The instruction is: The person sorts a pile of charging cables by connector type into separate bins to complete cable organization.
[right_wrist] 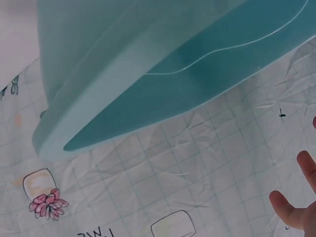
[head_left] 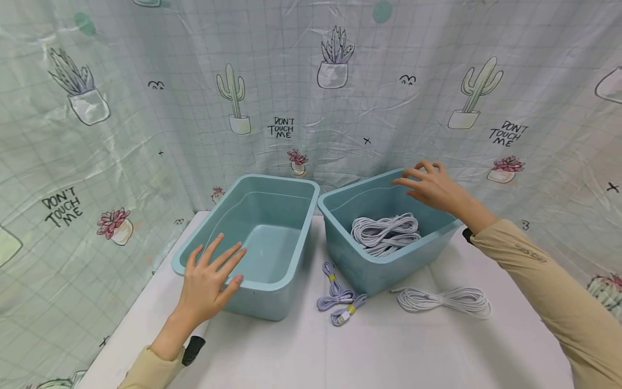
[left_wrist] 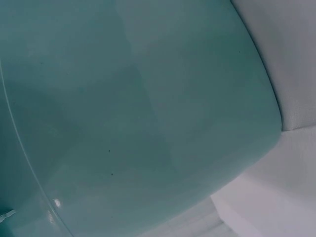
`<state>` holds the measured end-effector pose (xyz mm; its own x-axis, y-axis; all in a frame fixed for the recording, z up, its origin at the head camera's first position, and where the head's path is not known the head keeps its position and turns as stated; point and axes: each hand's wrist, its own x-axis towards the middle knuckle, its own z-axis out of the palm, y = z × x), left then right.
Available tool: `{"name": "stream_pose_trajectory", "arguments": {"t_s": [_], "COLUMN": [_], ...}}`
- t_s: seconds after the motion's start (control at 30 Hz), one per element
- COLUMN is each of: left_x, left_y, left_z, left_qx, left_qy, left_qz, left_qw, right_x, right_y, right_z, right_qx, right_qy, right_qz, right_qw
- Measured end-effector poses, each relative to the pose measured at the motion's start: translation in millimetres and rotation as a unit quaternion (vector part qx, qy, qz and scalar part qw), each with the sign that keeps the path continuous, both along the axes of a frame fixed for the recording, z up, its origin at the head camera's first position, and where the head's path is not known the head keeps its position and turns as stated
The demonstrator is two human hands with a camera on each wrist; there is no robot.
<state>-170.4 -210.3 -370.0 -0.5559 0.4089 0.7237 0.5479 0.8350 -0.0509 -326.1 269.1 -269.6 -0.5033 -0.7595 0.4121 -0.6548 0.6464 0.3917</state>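
Note:
Fingers spread, my left hand (head_left: 204, 283) is over the near left corner of the left teal bin (head_left: 303, 232), which has a bare floor. My right hand (head_left: 432, 186) hovers at the far right rim of the right teal bin (head_left: 347, 265), fingers bent loosely with nothing between them. Inside that bin lie coiled white cables (head_left: 386, 232). In the right wrist view, fingertips (right_wrist: 281, 202) show at the right edge, apart from the bin's rim (right_wrist: 94, 108). The left wrist view is filled by a bin's teal wall (left_wrist: 173, 108).
On the white table (head_left: 369, 351) in front of the right bin lie two lavender cables, one (head_left: 335, 289) behind the other (head_left: 347, 310), bound with yellow ties. A coiled white cable (head_left: 444, 301) lies to their right. A cactus-print curtain (head_left: 291, 70) hangs behind.

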Motion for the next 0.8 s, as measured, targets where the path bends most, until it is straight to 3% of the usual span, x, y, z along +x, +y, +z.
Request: {"name": "stream_pose_trajectory", "arguments": {"t_s": [0.43, 0.8], "left_x": [-0.4, -0.8], "left_y": [1, 1], "left_z": [-1.0, -1.1], "left_qx": [0.003, 0.007], "left_qy": [0.007, 0.004], "left_qz": [0.001, -0.001], "left_qw": [1.0000, 1.0000], "right_x": [18.5, 51.9], "right_y": [19, 43], "right_z": [-2.8, -6.5], "right_qx": [-0.027, -0.048], "right_qy": [0.007, 0.012], "right_qz": [0.033, 0.049], "right_qw": [0.999, 0.998]}}
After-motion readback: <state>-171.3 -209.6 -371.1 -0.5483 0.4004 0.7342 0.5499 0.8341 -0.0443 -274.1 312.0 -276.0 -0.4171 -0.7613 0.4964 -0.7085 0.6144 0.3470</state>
